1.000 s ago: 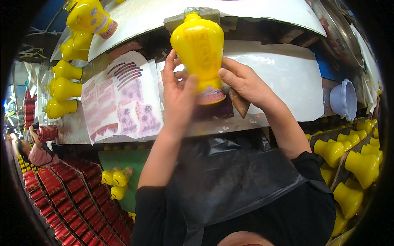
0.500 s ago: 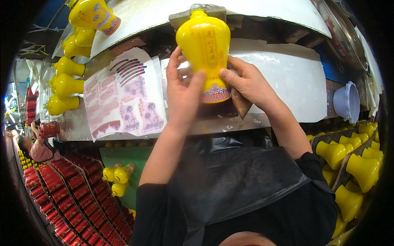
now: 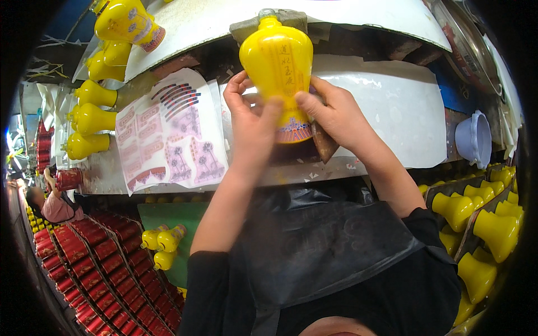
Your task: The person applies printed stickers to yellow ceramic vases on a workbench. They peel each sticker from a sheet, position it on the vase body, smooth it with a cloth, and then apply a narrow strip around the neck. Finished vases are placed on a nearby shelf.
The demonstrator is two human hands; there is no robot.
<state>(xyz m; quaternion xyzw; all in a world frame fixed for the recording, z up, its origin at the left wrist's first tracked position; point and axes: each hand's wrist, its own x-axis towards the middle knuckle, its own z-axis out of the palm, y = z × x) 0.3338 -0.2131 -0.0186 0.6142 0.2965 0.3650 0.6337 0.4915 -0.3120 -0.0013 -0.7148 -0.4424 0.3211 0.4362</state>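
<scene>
A glossy yellow bottle [image 3: 273, 56] with a dark vertical inscription lies in front of me, its neck pointing away and resting at a grey block [image 3: 242, 32]. A blue, red and white patterned band circles its base end. My left hand [image 3: 250, 120] grips the narrow lower part from the left, its thumb on the upper surface and smeared by motion. From the right, my right hand [image 3: 339, 115] closes on the same part, thumb pressed to the bottle. A brown, flat-sided piece [image 3: 323, 143] shows beneath my right hand; whether I hold it cannot be told.
Left of the bottle lies a printed decal sheet [image 3: 168, 134]. Yellow bottles [image 3: 92, 119] line the bench's left, others [image 3: 457, 210] stand at right. A lilac tub [image 3: 472, 140] sits at the right end. Red cylinders [image 3: 106, 274] fill racks lower left, near another person [image 3: 56, 207].
My right thumb has slid slightly left and up on the bottle. My left hand has shifted a little, and the bottle has barely moved.
</scene>
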